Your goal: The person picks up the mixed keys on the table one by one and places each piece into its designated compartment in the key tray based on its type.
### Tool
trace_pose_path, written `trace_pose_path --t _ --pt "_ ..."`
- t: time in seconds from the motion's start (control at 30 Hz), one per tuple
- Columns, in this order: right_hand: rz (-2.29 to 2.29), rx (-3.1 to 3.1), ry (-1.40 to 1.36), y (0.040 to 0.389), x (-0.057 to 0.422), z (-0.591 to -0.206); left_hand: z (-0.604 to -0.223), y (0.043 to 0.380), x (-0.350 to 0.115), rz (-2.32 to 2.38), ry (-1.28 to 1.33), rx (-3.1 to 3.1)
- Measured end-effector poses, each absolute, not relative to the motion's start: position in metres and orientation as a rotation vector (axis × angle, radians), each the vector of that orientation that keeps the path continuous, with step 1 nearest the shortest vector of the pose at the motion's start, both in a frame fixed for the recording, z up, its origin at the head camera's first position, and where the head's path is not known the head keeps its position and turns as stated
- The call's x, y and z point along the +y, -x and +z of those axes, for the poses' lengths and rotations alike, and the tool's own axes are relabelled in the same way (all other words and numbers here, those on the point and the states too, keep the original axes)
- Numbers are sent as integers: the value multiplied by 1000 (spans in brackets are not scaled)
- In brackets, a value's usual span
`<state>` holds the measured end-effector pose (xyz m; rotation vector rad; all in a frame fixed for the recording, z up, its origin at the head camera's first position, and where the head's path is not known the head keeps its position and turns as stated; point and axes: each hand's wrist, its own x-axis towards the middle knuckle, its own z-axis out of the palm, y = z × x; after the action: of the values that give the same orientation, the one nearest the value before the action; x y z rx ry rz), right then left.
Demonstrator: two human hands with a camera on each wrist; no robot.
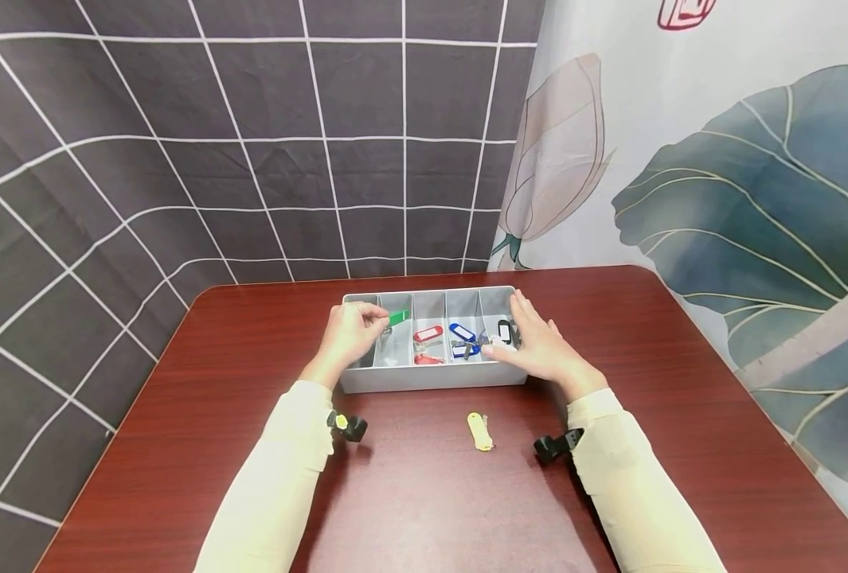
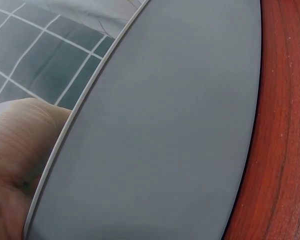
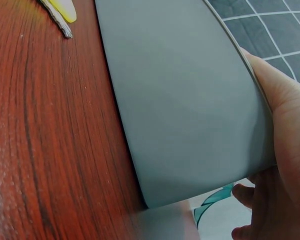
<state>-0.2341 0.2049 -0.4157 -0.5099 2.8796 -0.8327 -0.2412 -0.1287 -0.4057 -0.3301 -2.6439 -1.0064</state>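
A grey tray (image 1: 434, 377) with several compartments stands near the table's back edge. Over its second compartment from the left, my left hand (image 1: 348, 334) pinches a green key tag (image 1: 398, 317) with a key hanging from it. My right hand (image 1: 547, 350) holds the tray's front right corner, thumb over the front rim and fingers along the right end. Red key tags (image 1: 427, 333) lie in the middle compartment, blue key tags (image 1: 462, 332) in the one to its right. A black key tag (image 1: 505, 331) lies at the far right. The left wrist view hides the left fingertips behind the tray wall (image 2: 155, 120).
A yellow key tag (image 1: 479, 432) with a key lies on the red-brown table (image 1: 409, 493) in front of the tray. Behind the table hang a dark checked cloth (image 1: 359, 175) and a pale cloth with a leaf print (image 1: 767, 183).
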Motion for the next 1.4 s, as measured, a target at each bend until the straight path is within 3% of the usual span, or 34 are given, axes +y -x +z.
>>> trace_pose_path --t 1.4 --pt "-847 2866 530 232 205 -413 -402 217 -152 -974 356 -2531"
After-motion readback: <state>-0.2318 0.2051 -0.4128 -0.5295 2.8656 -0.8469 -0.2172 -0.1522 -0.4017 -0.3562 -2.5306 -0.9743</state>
